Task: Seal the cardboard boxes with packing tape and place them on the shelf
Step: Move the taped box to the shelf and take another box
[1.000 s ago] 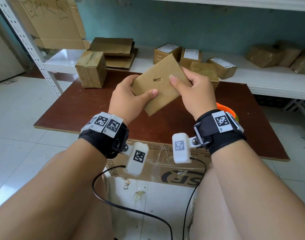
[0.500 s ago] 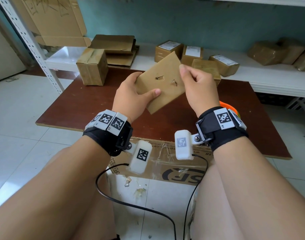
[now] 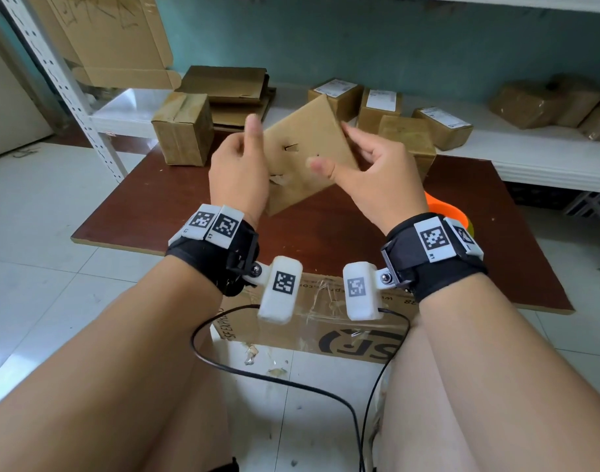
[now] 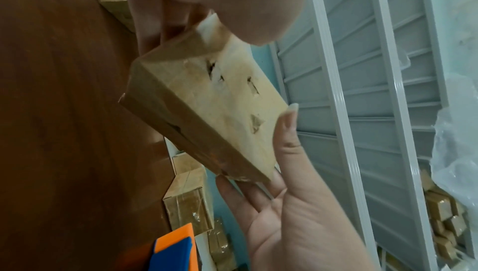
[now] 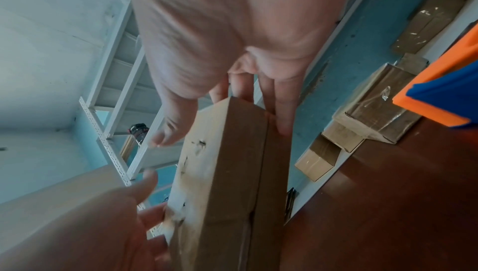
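I hold a small flat cardboard box (image 3: pixel 312 137) tilted on a corner above the brown table (image 3: pixel 155 206); its face has small slits. My left hand (image 3: pixel 237 165) is at its left side, fingers flat behind it and thumb lifted clear. My right hand (image 3: pixel 377 175) takes the right edge, fingers behind and thumb in front. In the left wrist view the box (image 4: pixel 227 111) has that edge running between the right hand's (image 4: pixel 284 203) thumb and fingers. In the right wrist view the box (image 5: pixel 238 173) shows its narrow side with a seam. An orange and blue tape dispenser (image 3: pixel 445 212) lies behind my right wrist.
A taped box (image 3: pixel 182 131) stands at the table's back left and another (image 3: pixel 407 137) behind my right hand. The white shelf (image 3: pixel 530 155) carries labelled boxes (image 3: pixel 336 97), flat cardboard (image 3: pixel 230 86) and wrapped parcels. A large printed carton (image 3: pixel 326 328) sits under the table edge.
The box has turned in my hands. My left thumb has come off its face and points up, and my right hand has shifted from the top corner to the right edge.
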`<state>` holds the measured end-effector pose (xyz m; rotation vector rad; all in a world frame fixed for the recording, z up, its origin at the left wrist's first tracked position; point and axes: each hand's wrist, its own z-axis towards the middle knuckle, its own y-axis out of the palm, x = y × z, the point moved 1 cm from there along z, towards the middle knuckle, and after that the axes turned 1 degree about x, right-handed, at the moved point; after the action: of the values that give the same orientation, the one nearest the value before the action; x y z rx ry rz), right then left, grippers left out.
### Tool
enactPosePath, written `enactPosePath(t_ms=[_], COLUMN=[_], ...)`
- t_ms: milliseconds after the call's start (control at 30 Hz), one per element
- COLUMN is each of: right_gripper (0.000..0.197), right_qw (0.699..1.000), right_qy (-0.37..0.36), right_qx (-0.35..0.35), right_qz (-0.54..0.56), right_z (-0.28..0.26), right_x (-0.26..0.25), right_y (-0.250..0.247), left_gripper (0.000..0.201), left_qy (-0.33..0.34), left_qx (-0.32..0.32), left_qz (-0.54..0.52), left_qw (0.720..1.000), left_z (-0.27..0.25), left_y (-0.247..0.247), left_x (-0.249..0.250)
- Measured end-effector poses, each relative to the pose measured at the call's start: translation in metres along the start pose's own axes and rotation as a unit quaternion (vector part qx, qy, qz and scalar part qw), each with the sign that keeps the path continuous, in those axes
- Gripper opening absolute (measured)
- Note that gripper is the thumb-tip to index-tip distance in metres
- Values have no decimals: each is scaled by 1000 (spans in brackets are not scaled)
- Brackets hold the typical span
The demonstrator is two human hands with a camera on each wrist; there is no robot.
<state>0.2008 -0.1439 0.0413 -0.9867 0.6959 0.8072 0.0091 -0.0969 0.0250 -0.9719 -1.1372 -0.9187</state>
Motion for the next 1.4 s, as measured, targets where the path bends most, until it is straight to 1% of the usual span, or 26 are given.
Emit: enactPosePath(t_ms=[33, 100, 167, 233, 300, 333, 367, 433, 467, 500, 533, 633, 667, 700, 767, 867, 900, 933, 967, 1000, 1033, 1100, 1200, 1267, 1333, 1400], right_gripper=[85, 87, 87, 95, 104, 95, 77, 31, 38, 50, 56, 45, 46, 44, 35, 48, 56, 83, 106, 113, 105, 80, 60, 60, 77, 80], right_qw=[1000, 1000, 1000, 999, 999, 998, 998, 996, 994, 993, 993, 996, 996, 996, 996, 994, 993, 991, 988, 986, 983, 979, 974, 964, 953, 952], right_qy=[0, -2, 2, 7, 14, 20, 27, 43, 47, 48, 49, 58, 58, 54, 54, 63, 81, 111, 140, 161, 180, 202, 211, 233, 244, 238], right_qx=[-3, 0, 13, 29, 45, 50, 52, 75, 94, 106, 108, 63, 58, 60, 74, 90, 84, 72, 60, 46, 30, -5, -46, -92, -130, -137], right_qz=[-2, -6, 5, 12, -4, -13, -15, -22, -22, -22, -13, -11, -23, -25, -11, -23, -18, -17, -13, -9, -6, -26, -68, -90, -121, -135], right_z=[0, -2, 0, 5, 7, 7, 6, 6, 7, 8, 8, 7, 6, 4, 5, 10, 11, 12, 13, 12, 11, 8, 2, -2, -8, -11], right_x=[0, 1, 3, 9, 13, 16, 16, 17, 17, 15, 14, 11, 11, 10, 13, 15, 16, 17, 21, 24, 27, 27, 34, 42, 42, 46], right_y=[0, 1, -3, -10, -15, -15, -15, -15, -16, -17, -17, -18, -18, -18, -15, -9, -7, -5, -5, -4, -2, 6, 20, 30, 35, 34], left_gripper=[52, 73, 68, 58, 63, 65, 77, 114, 123, 124, 117, 75, 65, 64, 87, 129, 137, 141, 140, 134, 123, 93, 51, 46, 47, 39], left_qy=[-5, 24, 38, 14, 0, 3, 10, 41, 57, 70, 80, 67, 51, 44, 52, 79, 79, 77, 75, 73, 71, 68, 59, 14, -23, -42], left_qx=[-16, -35, -30, -34, -62, -85, -110, -146, -148, -142, -133, -113, -103, -92, -87, -80, -79, -78, -75, -68, -60, -48, -65, -107, -151, -161], left_qz=[5, 48, 42, -18, -50, -52, -40, 21, 56, 83, 90, 1, -24, -28, 1, 50, 44, 26, 10, 4, 5, 16, 87, 135, 185, 203], left_qw=[1000, 998, 998, 999, 997, 995, 993, 988, 986, 984, 984, 991, 993, 994, 995, 992, 993, 994, 994, 995, 996, 996, 992, 985, 971, 965], left_z=[-2, -6, -5, -2, 0, -1, -4, -7, -9, -9, -10, -12, -12, -12, -10, -11, -13, -14, -15, -16, -15, -11, -3, -2, -2, -3], left_y=[1, 1, 1, -2, -3, -3, -2, -2, -2, -2, -1, 1, 1, -1, -3, -6, -6, -5, -3, -2, -2, -1, 4, 9, 14, 18], left_x=[1, -1, -5, -3, 2, 3, 4, 1, -2, -4, -5, -1, 0, 2, 3, -2, -3, -5, -6, -6, -6, -5, -10, -17, -22, -19])
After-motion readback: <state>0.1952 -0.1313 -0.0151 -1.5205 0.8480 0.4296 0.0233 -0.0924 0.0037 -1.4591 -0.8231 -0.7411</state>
